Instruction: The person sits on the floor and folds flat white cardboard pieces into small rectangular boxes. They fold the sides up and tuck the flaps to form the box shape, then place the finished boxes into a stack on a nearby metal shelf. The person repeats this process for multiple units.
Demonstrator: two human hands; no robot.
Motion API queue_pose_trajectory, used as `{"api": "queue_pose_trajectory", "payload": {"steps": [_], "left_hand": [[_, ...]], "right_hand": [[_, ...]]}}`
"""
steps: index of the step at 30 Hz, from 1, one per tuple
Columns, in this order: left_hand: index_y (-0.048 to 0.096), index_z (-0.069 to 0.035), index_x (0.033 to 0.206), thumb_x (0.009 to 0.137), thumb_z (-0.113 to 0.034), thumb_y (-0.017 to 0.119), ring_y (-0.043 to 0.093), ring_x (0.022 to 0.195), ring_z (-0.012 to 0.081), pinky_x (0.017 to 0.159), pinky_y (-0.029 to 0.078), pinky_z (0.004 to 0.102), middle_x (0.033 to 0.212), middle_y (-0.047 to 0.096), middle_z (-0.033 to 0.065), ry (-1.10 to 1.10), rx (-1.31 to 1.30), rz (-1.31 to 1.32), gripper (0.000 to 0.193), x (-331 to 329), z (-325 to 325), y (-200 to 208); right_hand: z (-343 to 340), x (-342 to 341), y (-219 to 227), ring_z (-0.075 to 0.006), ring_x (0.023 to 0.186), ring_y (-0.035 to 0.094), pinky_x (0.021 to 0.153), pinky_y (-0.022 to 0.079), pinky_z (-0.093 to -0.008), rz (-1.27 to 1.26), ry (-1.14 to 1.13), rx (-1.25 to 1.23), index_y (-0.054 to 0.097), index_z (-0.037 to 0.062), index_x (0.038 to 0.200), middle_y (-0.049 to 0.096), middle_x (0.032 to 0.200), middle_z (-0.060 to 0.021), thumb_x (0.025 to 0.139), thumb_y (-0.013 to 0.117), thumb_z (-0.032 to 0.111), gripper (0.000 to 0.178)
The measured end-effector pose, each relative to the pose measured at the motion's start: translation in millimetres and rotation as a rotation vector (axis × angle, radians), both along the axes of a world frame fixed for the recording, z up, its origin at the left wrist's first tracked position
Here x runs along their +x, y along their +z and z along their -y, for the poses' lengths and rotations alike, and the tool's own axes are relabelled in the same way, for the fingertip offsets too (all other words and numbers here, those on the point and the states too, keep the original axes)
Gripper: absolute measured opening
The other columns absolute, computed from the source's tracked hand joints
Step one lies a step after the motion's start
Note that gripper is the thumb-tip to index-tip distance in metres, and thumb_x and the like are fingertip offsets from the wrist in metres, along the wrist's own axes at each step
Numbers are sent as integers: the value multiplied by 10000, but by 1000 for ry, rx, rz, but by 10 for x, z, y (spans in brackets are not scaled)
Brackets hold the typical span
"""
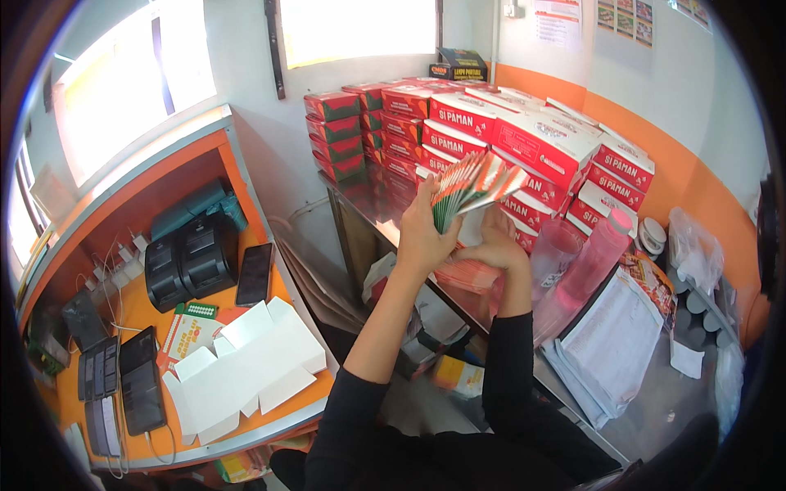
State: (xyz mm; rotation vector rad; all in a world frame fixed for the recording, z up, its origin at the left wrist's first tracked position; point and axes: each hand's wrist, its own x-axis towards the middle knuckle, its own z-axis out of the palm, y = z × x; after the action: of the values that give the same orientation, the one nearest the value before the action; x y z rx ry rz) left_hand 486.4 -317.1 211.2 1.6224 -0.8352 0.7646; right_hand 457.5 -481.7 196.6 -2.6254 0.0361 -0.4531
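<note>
My left hand [420,237] is closed around a thick stack of folded paper sleeves [467,193], printed orange, white and green. Their upper ends fan out toward the right. Just below and right of the stack is my right hand [498,244], its thumb apart from its partly hidden fingers; I see no clear grip on anything. A pale surface shows between the two hands. Beneath them, reddish printed papers [471,275] lie at the edge of the metal table [377,200]. A pink translucent cup [554,250] stands beside my right hand.
Red and white boxes [544,147] are piled at the back of the table. A pink bottle [594,254] and a pile of papers [610,340] are to the right. On the orange desk [233,413] at left lie a flattened white carton [250,368], a phone [255,274] and black chargers [192,258].
</note>
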Motion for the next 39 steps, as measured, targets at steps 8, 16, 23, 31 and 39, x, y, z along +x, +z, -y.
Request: {"api": "queue_pose_trajectory", "payload": {"steps": [8,16,23,31,39], "left_hand": [[422,1,1251,767,26,650,595,1086,395,881,473,393,1121,612,243,-122,-56,-11,536,160,-87,-62],[427,-100,1329,801,8,683,568,1102,175,898,465,318,1197,600,65,-503,39,-386,596,328,-426,14],[462,-30,1246,785,14,717,521,1136,148,942,451,301,1219,553,107,-569,56,-377,528,112,-306,140],[567,-33,1017,841,-329,727,640,814,165,717,490,312,839,656,97,-226,20,-407,380,56,-130,280],[596,-69,1194,881,-371,656,663,708,327,661,500,367,778,657,191,30,64,-175,439,3,-41,258]], "right_hand": [[-192,30,-90,-353,1317,303,1073,190,-453,110,-107,-77,226,-127,1375,368,1338,-269,412,760,764,1416],[100,-263,362,-274,1304,420,1067,366,-448,399,436,645,364,147,1447,417,1420,-135,666,854,174,923],[95,-27,437,-190,1264,446,1035,390,-351,276,607,857,231,140,1492,479,1357,-94,481,927,59,1230],[102,256,367,-108,869,616,728,539,-265,366,391,892,504,33,1206,628,993,-6,611,909,165,732],[261,544,261,-139,859,606,702,476,-262,588,504,670,578,-37,1142,627,958,-96,862,324,759,881]]}}
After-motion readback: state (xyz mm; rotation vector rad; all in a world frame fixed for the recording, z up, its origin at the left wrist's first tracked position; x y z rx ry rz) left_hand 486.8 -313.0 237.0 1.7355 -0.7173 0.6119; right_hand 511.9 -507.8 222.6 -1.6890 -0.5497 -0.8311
